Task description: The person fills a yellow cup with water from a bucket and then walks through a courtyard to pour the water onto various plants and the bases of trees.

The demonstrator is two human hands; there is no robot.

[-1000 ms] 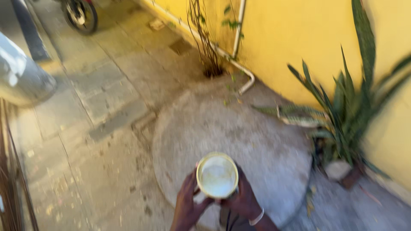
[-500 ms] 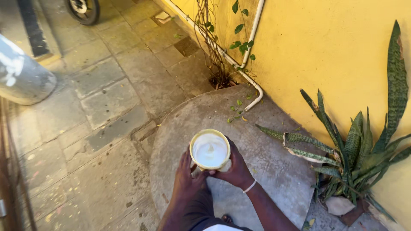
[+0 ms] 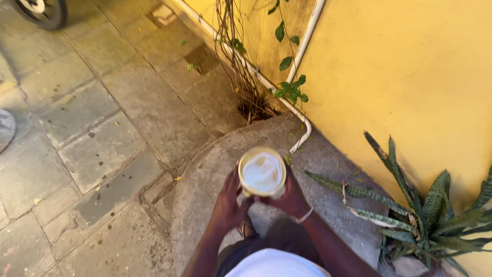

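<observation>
Item: round cup [image 3: 262, 173], pale yellow rim, filled near the brim with a milky white liquid. Position: held upright in front of the person's body, above a round concrete slab [image 3: 215, 169], between both hands.

Left hand [image 3: 228, 203]: wrapped around the cup's left side and lower wall, fingers curled closed on it, thumb toward the rim.

Right hand [image 3: 292, 197]: cupped against the right side and underside of the cup, fingers closed on it; a thin pale bracelet [image 3: 306, 215] sits at the wrist.

Surroundings: grey stone paving [image 3: 92, 118] to the left of the slab. Yellow wall [image 3: 410, 77] to the right, with a white pipe [image 3: 303, 46] running down it and bending along its foot. A thin climbing vine [image 3: 287, 87] with a few green leaves grows from a hole at the base of the wall. A snake plant [image 3: 425, 210] with long mottled green leaves stands near the wall, right of the hands. Part of a dark wheel [image 3: 41, 9] shows at the upper left edge.
</observation>
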